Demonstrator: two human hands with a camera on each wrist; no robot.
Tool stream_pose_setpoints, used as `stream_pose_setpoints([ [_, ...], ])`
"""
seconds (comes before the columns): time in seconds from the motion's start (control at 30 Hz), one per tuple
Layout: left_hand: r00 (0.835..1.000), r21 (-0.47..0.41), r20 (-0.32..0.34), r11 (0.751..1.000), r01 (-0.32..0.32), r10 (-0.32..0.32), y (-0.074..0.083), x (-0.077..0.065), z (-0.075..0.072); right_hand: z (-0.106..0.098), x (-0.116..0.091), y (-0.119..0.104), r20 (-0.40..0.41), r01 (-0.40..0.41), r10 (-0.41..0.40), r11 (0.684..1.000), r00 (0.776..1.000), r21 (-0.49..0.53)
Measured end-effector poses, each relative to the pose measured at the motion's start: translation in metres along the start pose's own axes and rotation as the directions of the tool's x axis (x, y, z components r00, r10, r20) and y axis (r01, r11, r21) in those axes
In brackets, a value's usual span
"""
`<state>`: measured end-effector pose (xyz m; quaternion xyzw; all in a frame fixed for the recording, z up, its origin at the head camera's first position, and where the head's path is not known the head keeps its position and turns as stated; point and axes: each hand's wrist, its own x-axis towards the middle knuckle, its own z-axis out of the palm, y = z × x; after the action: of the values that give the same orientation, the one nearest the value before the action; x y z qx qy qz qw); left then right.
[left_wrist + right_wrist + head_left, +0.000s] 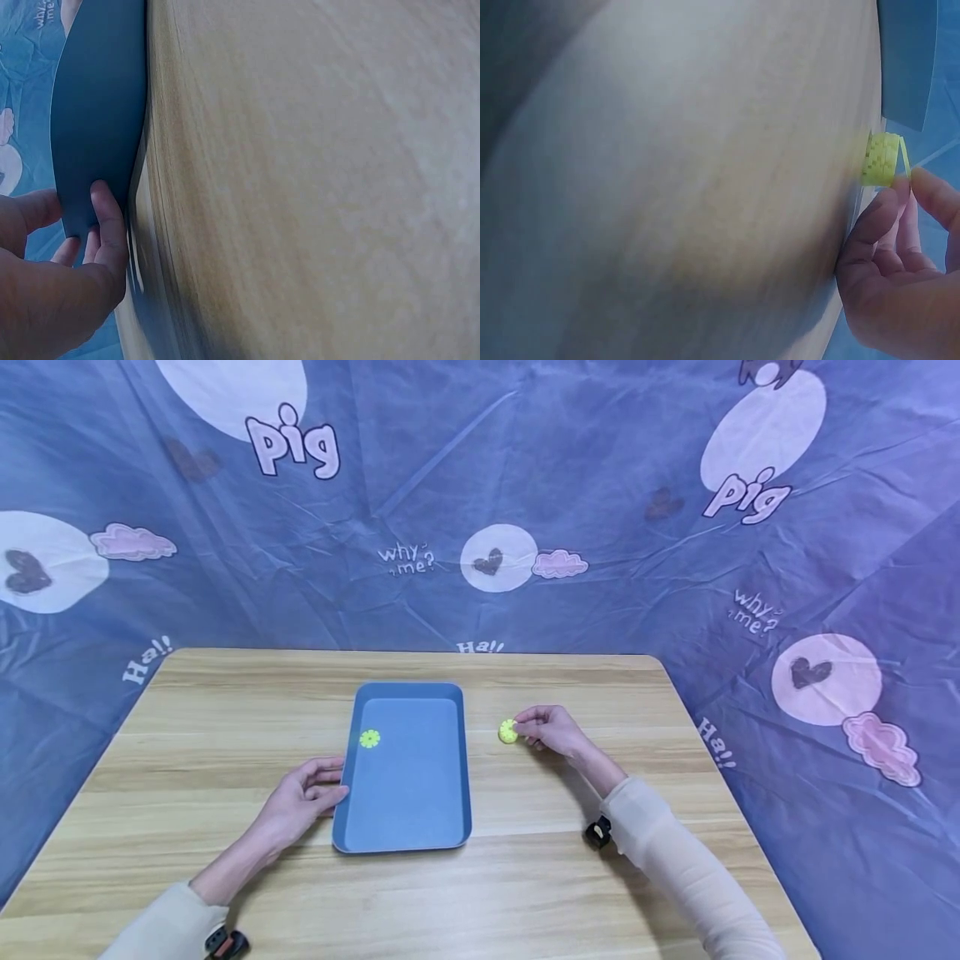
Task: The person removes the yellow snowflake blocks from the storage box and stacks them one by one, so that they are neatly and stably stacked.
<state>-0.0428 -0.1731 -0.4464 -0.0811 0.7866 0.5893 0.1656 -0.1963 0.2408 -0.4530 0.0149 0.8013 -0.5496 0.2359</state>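
My left hand (306,793) pinches the left wall of a blue rectangular tray (408,843); in the left wrist view, fingertips press its outer face while another digit reaches over the rim. A yellow-green notched disc (370,739), flower-like in outline, lies in the tray near its left side. To the tray's right, my right hand (553,729) pinches a thin yellow disc (905,159) by its edge. That disc tilts away from the top of a short stack of similar yellow discs (880,160) standing on the table.
The wooden table (562,877) ends in rounded corners at the back. A blue printed cloth (420,510) hangs behind it and along both sides. Black straps show at each sleeve, the right one (597,832) close above the tabletop.
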Motion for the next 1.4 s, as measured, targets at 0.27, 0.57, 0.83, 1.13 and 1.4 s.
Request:
stream_pose_setpoints([
  [0.27, 1.000, -0.001, -0.003, 1.000, -0.002, 0.002, 0.000, -0.001, 0.001, 0.000, 0.002, 0.002, -0.011, 0.001, -0.001, 1.000, 1.000, -0.007],
  [0.57, 1.000, 0.008, -0.005, 1.000, -0.013, 0.013, -0.001, -0.001, 0.001, 0.002, 0.003, 0.003, -0.017, 0.015, -0.015, 1.000, 1.000, -0.010],
  [0.83, 1.000, 0.004, -0.009, 1.000, -0.008, 0.008, -0.002, -0.001, 0.002, 0.002, 0.003, 0.004, -0.012, 0.013, -0.013, 1.000, 1.000, -0.007],
  [1.13, 1.000, -0.003, -0.012, 1.000, -0.002, 0.002, -0.002, -0.003, 0.005, 0.000, 0.001, 0.004, -0.022, 0.023, -0.022, 1.000, 0.999, 0.013],
  [1.4, 1.000, 0.002, -0.016, 1.000, -0.006, 0.006, -0.003, -0.003, 0.006, 0.001, -0.003, -0.009, -0.029, 0.084, -0.084, 0.996, 0.996, 0.028],
])
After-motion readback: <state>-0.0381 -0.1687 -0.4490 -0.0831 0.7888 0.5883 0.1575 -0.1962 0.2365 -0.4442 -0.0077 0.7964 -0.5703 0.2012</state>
